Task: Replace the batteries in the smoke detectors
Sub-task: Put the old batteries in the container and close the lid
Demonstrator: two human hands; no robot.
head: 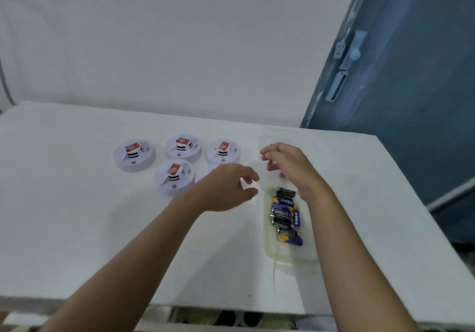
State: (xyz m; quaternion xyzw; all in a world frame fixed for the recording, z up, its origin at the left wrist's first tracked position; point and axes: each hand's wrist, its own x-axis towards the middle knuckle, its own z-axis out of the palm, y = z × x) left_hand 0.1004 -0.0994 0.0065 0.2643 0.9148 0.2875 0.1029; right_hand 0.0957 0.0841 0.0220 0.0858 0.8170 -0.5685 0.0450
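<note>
Several white round smoke detectors lie back-up on the white table, each showing a red battery; the nearest one sits left of my left hand, with others behind it. Another white smoke detector, blurred and pale against the table, is between my hands. My left hand pinches its left edge with thumb and fingers. My right hand curls its fingers over its right side. A clear tray of black and purple-yellow batteries lies just below my right wrist.
A second clear container stands behind my right hand near the table's far edge. A blue door with a latch is at the right, and a white wall rises behind the table. The table's front edge runs below my forearms.
</note>
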